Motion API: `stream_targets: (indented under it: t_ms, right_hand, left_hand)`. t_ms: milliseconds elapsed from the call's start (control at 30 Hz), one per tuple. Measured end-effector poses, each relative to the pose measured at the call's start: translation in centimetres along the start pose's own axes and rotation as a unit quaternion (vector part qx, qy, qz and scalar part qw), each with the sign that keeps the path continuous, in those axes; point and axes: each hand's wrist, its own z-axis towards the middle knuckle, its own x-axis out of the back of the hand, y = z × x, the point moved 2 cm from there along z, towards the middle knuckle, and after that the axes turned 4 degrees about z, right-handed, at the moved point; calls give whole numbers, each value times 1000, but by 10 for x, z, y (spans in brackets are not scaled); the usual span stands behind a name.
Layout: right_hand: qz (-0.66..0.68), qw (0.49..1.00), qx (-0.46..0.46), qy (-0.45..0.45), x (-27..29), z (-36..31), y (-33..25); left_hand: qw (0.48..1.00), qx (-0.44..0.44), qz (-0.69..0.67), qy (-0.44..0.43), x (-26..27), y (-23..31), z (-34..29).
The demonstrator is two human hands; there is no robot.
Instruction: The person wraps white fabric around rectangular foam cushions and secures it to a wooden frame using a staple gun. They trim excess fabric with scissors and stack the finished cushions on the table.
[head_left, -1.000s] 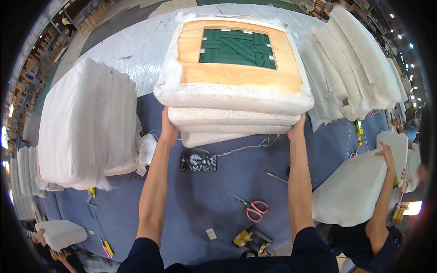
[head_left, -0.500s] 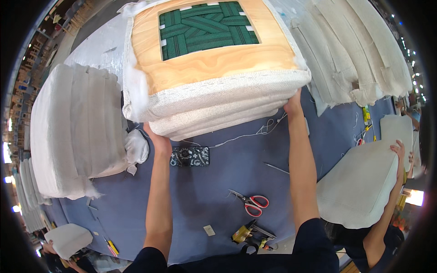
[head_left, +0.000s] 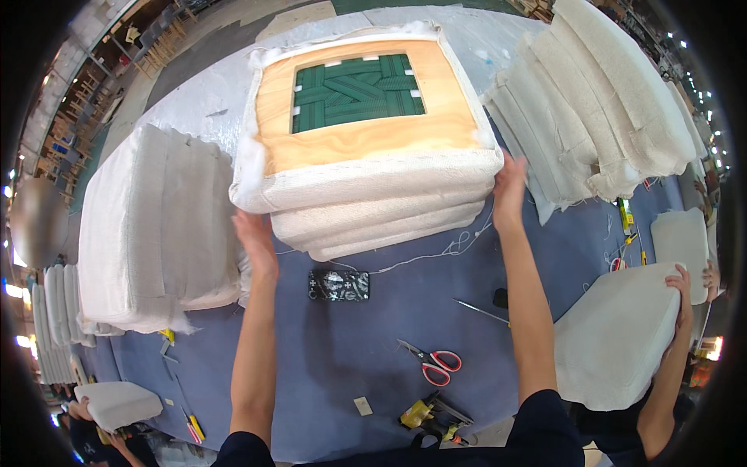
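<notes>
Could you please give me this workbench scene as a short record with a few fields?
Surface: blue cloth-covered workbench
Left hand: left hand flat against the left side of the stack of white upholstered seat cushions
Right hand: right hand on the stack's right side
Top cushion: upside down, wooden frame with green webbing showing
Near the hands: black patterned phone, red-handled scissors
Co-worker: a hand on another white cushion

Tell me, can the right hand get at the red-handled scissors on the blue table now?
Probably not at once: the right hand is pressed against the cushion stack. The scissors lie uncovered below its forearm.
</notes>
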Motion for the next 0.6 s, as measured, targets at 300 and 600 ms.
stream_targets:
  t_ms: [300,600]
  right_hand:
    - [-4,996,42,-75,-39,-2,-59]
    - [-24,994,30,-107,-45,11,-26]
  left_hand:
    - [995,9,15,-102,-63,81,-16]
    - [940,-210,262,-60,-11,62,-3]
